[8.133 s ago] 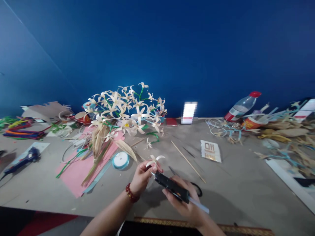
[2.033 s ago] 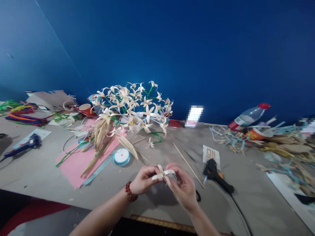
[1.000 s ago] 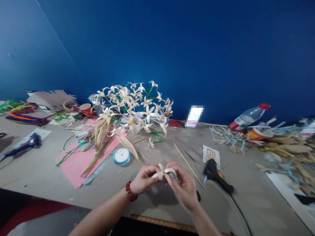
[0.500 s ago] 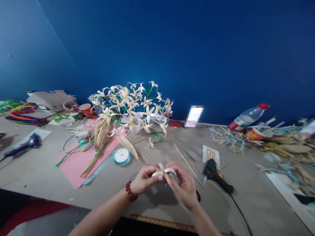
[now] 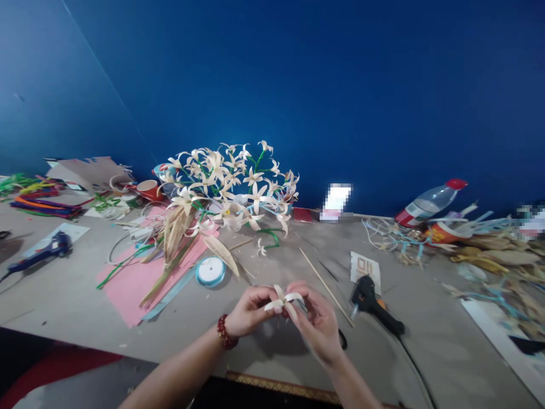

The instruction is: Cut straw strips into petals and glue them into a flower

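Between my two hands, a little above the tabletop, is a cream-coloured corn-husk flower (image 5: pixel 283 301) with narrow curved petals. My left hand (image 5: pixel 250 312) pinches its left side between thumb and fingers; a red bead bracelet circles that wrist. My right hand (image 5: pixel 315 322) closes on the flower's right side, its fingers curled behind the petals. A black glue gun (image 5: pixel 377 307) lies to the right of my right hand. Beyond my hands stands a bunch of similar cream flowers (image 5: pixel 232 182) on green stems. A blue-and-white ribbon spool (image 5: pixel 210 271) lies left of the held flower.
Pink paper (image 5: pixel 123 295) with dried husks (image 5: pixel 172 250) lies at left. A blue glue gun (image 5: pixel 57 244) sits further left, near pipe cleaners (image 5: pixel 45 205). A thin stick (image 5: pixel 326 286) lies beyond my right hand. A tilted bottle (image 5: pixel 432 203) and husk scraps (image 5: pixel 506 258) are at right.
The flower has tipped slightly in my fingers, its left petal now sitting a little lower. Both hands stay almost in place, and the things on the table are unmoved.
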A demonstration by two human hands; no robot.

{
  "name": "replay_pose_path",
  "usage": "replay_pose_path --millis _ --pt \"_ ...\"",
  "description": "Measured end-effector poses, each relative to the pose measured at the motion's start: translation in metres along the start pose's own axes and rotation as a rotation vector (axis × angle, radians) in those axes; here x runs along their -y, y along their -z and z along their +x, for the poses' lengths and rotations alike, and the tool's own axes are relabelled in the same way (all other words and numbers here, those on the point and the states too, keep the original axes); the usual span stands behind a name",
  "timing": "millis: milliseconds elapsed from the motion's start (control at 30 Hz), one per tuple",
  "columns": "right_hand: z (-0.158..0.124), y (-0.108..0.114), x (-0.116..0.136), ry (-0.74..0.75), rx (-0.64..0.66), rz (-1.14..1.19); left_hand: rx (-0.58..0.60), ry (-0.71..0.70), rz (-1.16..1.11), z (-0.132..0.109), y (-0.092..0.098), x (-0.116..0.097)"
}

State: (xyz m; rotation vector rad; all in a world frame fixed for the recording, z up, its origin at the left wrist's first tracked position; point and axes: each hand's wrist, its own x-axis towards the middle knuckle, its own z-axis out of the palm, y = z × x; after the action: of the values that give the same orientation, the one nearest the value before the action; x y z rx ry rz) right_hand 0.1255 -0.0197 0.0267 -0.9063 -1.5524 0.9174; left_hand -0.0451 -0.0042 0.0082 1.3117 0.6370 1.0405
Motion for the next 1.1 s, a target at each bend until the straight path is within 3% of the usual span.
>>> replay_pose_path --millis 433,667,900,1100 --pt "-0.010 0.014 -0.014 -0.074 -0.071 -0.023 -0.005 0.003 -0.035 0.002 0.002 0.002" --pt "-0.018 0.011 -0.025 -0.159 0.155 0.034 0.002 0.024 -0.081 0.003 0.003 0.009" --pt "-0.027 0.010 -0.031 -0.247 0.010 -0.003 -0.141 -0.082 0.001 0.007 0.011 0.007" --pt "-0.027 0.005 -0.027 -0.159 0.057 -0.020 -0.051 -0.097 0.072 0.007 -0.002 0.003"
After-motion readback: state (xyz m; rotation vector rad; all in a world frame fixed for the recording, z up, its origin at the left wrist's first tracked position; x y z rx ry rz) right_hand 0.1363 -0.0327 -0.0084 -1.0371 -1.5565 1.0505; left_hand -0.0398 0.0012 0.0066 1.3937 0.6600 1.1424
